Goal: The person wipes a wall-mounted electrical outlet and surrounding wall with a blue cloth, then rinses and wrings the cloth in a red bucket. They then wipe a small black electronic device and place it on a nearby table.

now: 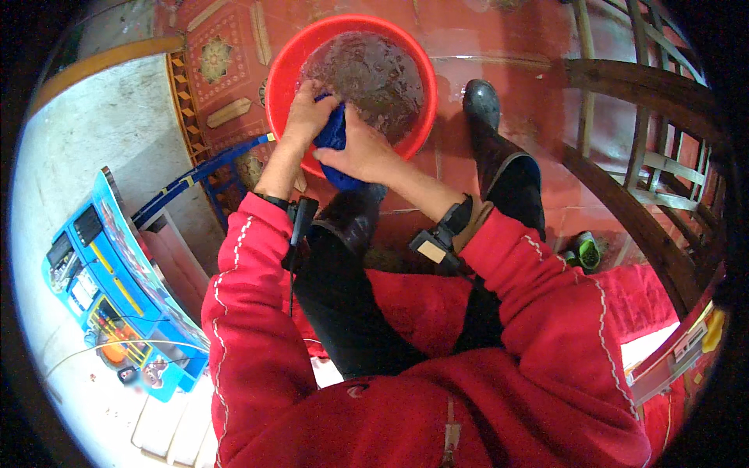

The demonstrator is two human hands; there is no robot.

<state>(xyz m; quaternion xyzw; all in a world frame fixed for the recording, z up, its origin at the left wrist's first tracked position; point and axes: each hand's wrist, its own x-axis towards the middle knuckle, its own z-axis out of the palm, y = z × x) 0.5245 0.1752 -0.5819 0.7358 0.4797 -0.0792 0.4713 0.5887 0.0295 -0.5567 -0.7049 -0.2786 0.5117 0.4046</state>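
Note:
A red plastic basin (433,93) stands on the tiled floor before me, partly filled with rippling water (368,76). Over its near left rim both my hands hold a dark blue cloth (332,131). My left hand (310,114) grips the cloth's upper end, with the thumb across it. Lower down, my right hand (366,146) is around the same cloth, fingers pointing up towards the water. The bottom of the cloth hangs outside the rim, close to my boot. Parts of the cloth are hidden behind my fingers.
Rubber boots (483,105) are on my feet. Dark wooden furniture with slats (643,88) stands at the right, and a pair of shoes (588,251) lies under it. At the left are a blue metal frame (205,164) and a blue children's desk or toy panel (123,281) near the wall.

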